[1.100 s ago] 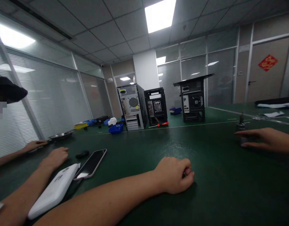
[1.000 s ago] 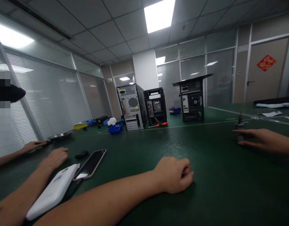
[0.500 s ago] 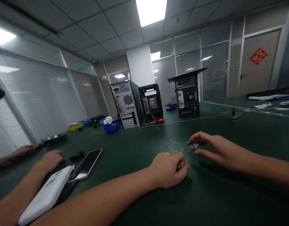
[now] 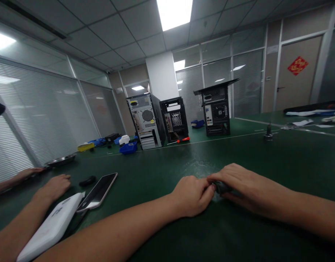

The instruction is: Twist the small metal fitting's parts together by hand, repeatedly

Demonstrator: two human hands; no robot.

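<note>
My left hand (image 4: 192, 196) rests on the green table (image 4: 156, 167), thumb and fingers pinched together. Whatever lies between its fingertips is hidden. Right against those fingertips comes my right hand (image 4: 241, 185), curled around a small dark cylindrical part (image 4: 222, 187). That part points toward the left hand; most of it sits behind fingers, and I cannot tell its exact kind. The two hands touch at the fingertips.
A phone (image 4: 99, 191) and a white box (image 4: 51, 229) lie by another person's hand (image 4: 55, 187). Several computer cases (image 4: 148, 120) stand at the back, with a red-handled screwdriver (image 4: 184, 139) before them. A small dark upright part (image 4: 268, 134) stands at right.
My right hand has moved left and toward me, closing in on the left hand until their fingertips meet. The part it holds has turned from its round silvery end to its dark side.
</note>
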